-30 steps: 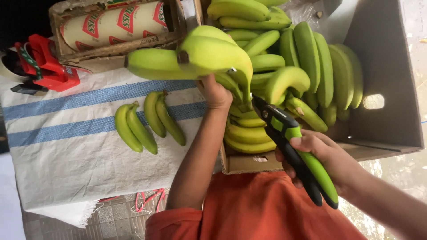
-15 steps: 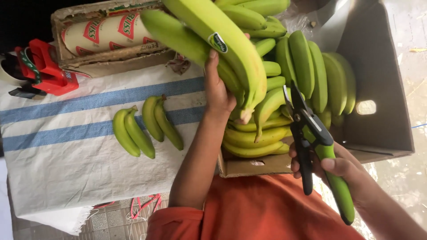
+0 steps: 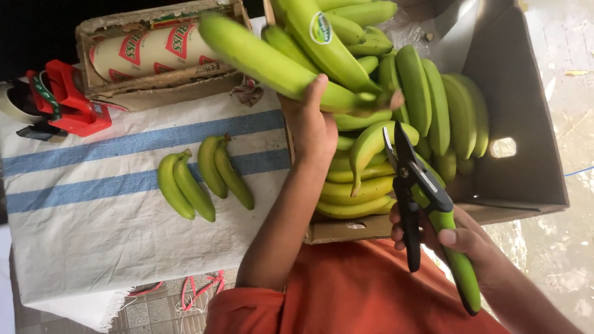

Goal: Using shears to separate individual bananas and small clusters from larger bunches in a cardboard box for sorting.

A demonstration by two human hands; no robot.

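Your right hand [image 3: 461,238] is wrapped tight around the green-and-black handles of the pruning shears [image 3: 427,204], whose dark metal blades stand slightly parted and point up toward the fruit. Just beyond the blade tips, your left hand [image 3: 309,127] is clamped on the stem end of a bunch of green bananas [image 3: 297,55], lifted above the near-left corner of the cardboard box [image 3: 526,124]. The held bananas are long, smooth and glossy, one bearing a small oval sticker. The box, with matte brown walls and a cut-out grip hole, is packed with more curved green bananas [image 3: 427,111]. On the counter to your left, a coarse white woven cloth [image 3: 93,229] with blue stripes carries two small banana clusters [image 3: 201,176], well apart from both hands.
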